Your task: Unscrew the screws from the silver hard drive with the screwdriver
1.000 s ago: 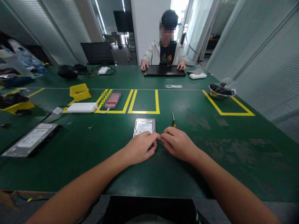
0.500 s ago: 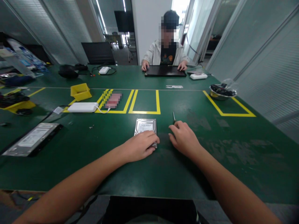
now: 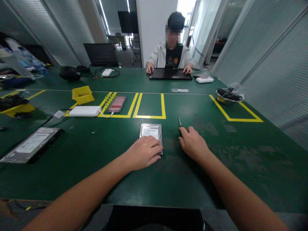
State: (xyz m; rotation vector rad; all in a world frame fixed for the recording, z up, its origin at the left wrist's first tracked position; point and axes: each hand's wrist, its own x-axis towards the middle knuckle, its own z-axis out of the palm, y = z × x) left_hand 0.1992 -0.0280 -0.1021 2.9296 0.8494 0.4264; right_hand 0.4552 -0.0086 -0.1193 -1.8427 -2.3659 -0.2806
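Observation:
A silver hard drive [image 3: 151,129] with a white label lies flat on the green table in front of me. My left hand [image 3: 144,152] is closed over its near half, fingers curled across the top and right edge, hiding that part. To the right, my right hand [image 3: 193,143] rests low on the table with its fingers curled round a screwdriver [image 3: 179,121]. The thin metal shaft points away from me, while most of the handle is hidden beneath the fingers. A gap of bare table separates the two hands.
Another drive [image 3: 33,143] lies at the left. Beyond are a white power bank [image 3: 84,111], a yellow bin [image 3: 83,95] and yellow tape outlines [image 3: 149,117]. A metal bowl [image 3: 228,98] of dark parts stands right. Opposite, a person [image 3: 173,56] holds a dark flat panel [image 3: 170,74].
My right hand has shifted slightly right and its fingers have drawn in over the screwdriver handle. My left hand stays on the hard drive. The whole view has tilted slightly.

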